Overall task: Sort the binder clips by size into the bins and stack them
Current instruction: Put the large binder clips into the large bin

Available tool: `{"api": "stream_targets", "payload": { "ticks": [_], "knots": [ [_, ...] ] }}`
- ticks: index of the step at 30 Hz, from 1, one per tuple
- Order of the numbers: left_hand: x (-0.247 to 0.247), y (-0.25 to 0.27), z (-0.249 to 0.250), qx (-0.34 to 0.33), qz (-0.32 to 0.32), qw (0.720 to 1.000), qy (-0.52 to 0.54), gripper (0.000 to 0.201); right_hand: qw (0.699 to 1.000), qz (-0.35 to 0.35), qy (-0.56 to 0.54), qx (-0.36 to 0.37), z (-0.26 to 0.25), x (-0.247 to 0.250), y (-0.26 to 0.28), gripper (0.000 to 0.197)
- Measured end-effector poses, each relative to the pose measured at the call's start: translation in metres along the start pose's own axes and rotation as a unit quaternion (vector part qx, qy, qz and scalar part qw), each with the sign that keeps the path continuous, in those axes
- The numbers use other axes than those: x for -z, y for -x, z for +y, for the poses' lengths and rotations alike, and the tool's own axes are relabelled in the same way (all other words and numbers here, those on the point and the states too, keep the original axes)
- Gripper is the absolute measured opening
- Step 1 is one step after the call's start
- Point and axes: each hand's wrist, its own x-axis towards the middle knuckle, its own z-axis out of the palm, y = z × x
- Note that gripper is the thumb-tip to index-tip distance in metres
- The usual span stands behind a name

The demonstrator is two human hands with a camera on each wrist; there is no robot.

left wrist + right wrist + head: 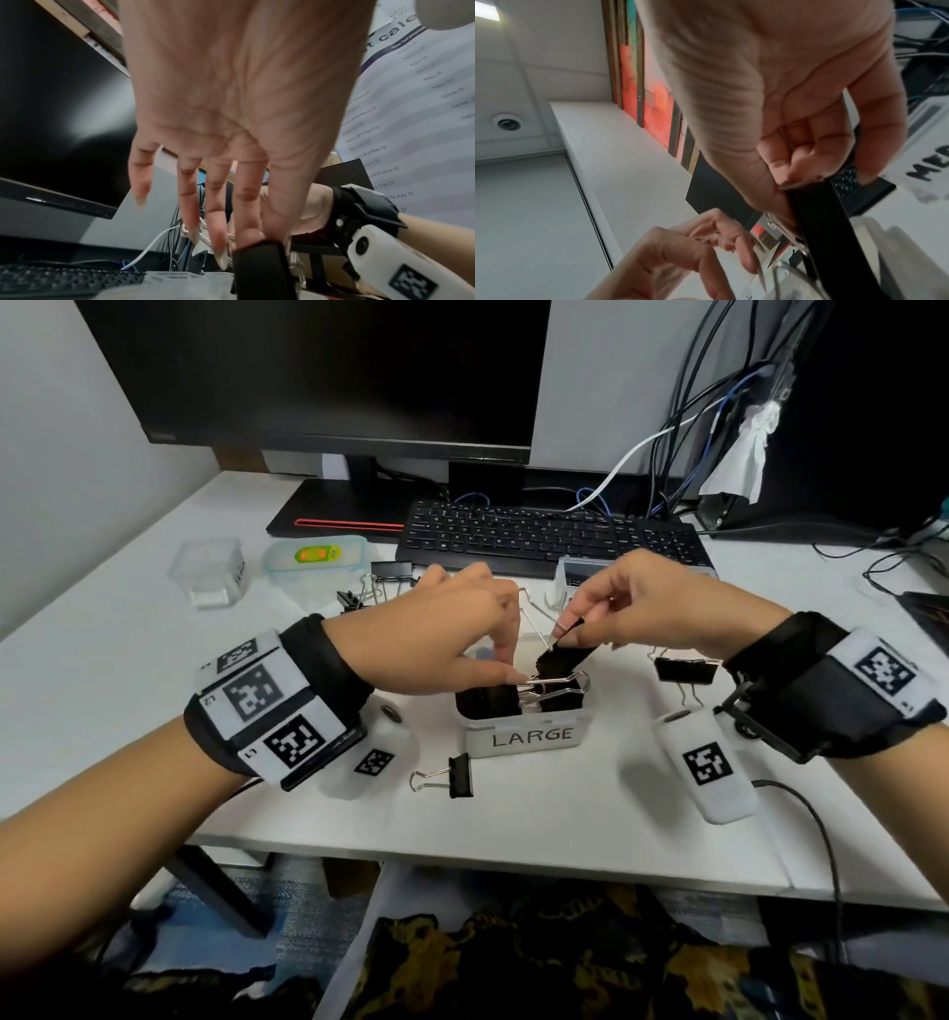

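Observation:
A white bin labelled LARGE (524,737) stands at the table's middle with black binder clips in it. My left hand (506,670) reaches in from the left; thumb and forefinger pinch the top of a black clip (262,263) at the bin's left side (488,700), the other fingers straight. My right hand (567,629) pinches another large black clip (562,660) just above the bin's right half, tilted, its wire handles up. In the right wrist view thumb and fingers grip that clip (829,233) at its upper edge.
Loose clips lie in front of the bin (459,775), to its right (685,671) and behind the left hand (390,572). A MED bin (931,166) stands behind, an empty clear bin (210,572) and a lidded box (316,557) far left. Keyboard (554,536) and cables lie behind.

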Motion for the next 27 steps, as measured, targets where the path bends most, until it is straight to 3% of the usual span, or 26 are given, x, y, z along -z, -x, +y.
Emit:
{"api": "stream_targets", "payload": {
  "ticks": [7,12,15,19,27],
  "knots": [
    [-0.003,-0.015,0.001,-0.005,-0.055,0.998,-0.030,0.025,0.998,0.049,-0.013,0.021,-0.008,0.008,0.002,0.008],
    [0.022,-0.018,-0.005,-0.027,-0.013,1.000,-0.008,0.025,0.998,0.052,-0.021,0.022,-0.006,0.007,0.002,0.010],
    [0.034,-0.016,-0.006,-0.042,-0.057,0.997,-0.031,0.026,0.998,0.052,-0.020,0.021,-0.003,0.007,0.002,0.010],
    [0.021,-0.018,0.000,-0.042,-0.103,0.992,-0.059,0.024,0.998,0.053,-0.024,0.021,-0.003,0.005,0.003,0.009],
    [-0.001,-0.010,0.005,-0.012,-0.094,0.994,-0.061,0.023,0.998,0.054,-0.013,0.030,-0.004,0.007,0.005,0.008]
  ]
}}
